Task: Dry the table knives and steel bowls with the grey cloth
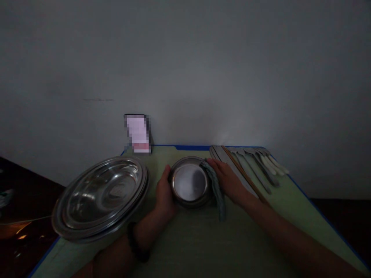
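Note:
Between my hands is a round stainless steel bowl (pixel 189 183), its shiny flat base facing me; it looks turned upside down, and I cannot tell whether several are stacked. My left hand (pixel 166 193) grips its left side, thumb up along the edge. On the other side my right hand (pixel 227 177) presses a grey-green cloth (pixel 216 193) against the bowl's rim. The cloth's lower end hangs down toward the table. Most of the fingers on both hands are hidden behind the bowl and cloth.
Large steel basins (pixel 100 197) are stacked at the left. Knives (pixel 223 156), wooden chopsticks (pixel 242 170) and several spoons and forks (pixel 261 164) lie at the right. A phone (pixel 138 133) leans on the wall behind the green, blue-edged table (pixel 199 243).

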A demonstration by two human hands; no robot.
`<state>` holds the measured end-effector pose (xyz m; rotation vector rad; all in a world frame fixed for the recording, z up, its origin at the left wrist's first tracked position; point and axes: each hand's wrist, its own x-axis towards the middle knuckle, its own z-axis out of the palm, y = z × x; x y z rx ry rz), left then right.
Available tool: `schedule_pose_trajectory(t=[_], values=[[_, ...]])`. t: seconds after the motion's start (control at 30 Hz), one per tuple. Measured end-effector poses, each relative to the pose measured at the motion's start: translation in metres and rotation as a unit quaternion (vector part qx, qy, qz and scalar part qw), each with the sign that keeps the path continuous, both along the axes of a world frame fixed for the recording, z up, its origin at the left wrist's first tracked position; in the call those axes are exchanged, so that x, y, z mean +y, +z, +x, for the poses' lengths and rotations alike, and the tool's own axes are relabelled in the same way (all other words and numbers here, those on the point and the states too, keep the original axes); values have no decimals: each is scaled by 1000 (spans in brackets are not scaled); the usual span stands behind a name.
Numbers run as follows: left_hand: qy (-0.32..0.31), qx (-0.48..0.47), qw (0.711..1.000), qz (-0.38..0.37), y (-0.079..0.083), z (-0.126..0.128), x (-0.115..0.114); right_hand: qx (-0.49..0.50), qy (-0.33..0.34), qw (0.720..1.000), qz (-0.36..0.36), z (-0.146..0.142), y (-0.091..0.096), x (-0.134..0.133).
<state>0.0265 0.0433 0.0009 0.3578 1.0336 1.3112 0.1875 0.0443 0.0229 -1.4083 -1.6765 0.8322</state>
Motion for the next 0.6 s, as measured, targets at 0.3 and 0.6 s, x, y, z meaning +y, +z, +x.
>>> schedule_pose_trajectory(t=[0.3, 0.6], values=[[-11, -60, 998, -6, 10, 3, -5, 94, -161, 975, 125, 26, 23, 5], [3, -70, 998, 4, 4, 3, 0, 246, -234, 916, 214, 40, 57, -3]])
